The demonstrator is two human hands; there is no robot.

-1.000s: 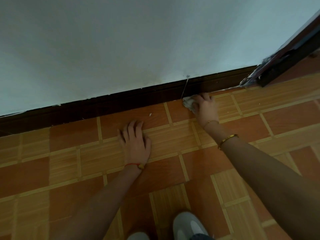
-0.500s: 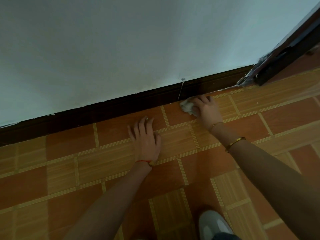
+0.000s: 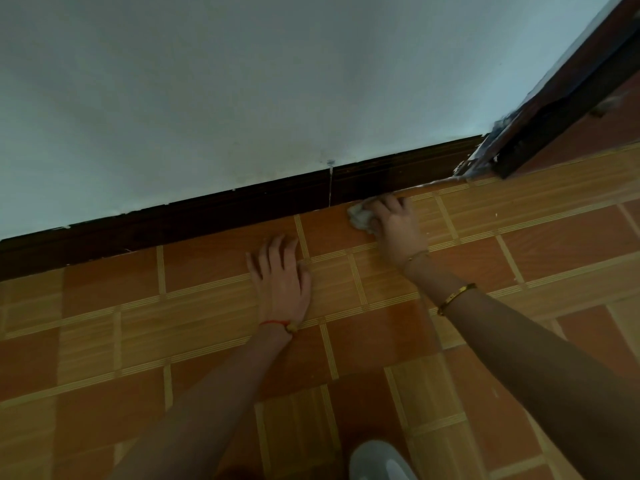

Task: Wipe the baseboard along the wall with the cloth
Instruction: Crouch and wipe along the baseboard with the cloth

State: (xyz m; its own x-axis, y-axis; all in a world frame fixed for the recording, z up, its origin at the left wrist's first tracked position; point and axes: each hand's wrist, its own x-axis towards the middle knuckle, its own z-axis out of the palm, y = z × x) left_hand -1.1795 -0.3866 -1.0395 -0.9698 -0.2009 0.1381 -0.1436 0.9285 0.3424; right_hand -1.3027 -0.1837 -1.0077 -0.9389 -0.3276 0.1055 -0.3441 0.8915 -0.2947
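Note:
A dark brown baseboard (image 3: 214, 216) runs along the foot of the pale wall, slanting up to the right. My right hand (image 3: 398, 226) grips a small crumpled white cloth (image 3: 360, 218) at the floor edge right below the baseboard, and most of the cloth is hidden under the fingers. My left hand (image 3: 282, 278) lies flat on the floor tiles, fingers spread and pointing at the wall, holding nothing.
Orange and tan floor tiles (image 3: 104, 323) fill the lower view. A dark door frame (image 3: 554, 109) with peeling tape stands at the right end of the baseboard. A thin pale seam (image 3: 330, 188) crosses the baseboard. A grey shoe (image 3: 377, 462) shows at the bottom.
My left hand slid forward and right on the tiles between the earliest frame and half a second ago. My right hand still holds the cloth at the baseboard's foot, just right of the seam.

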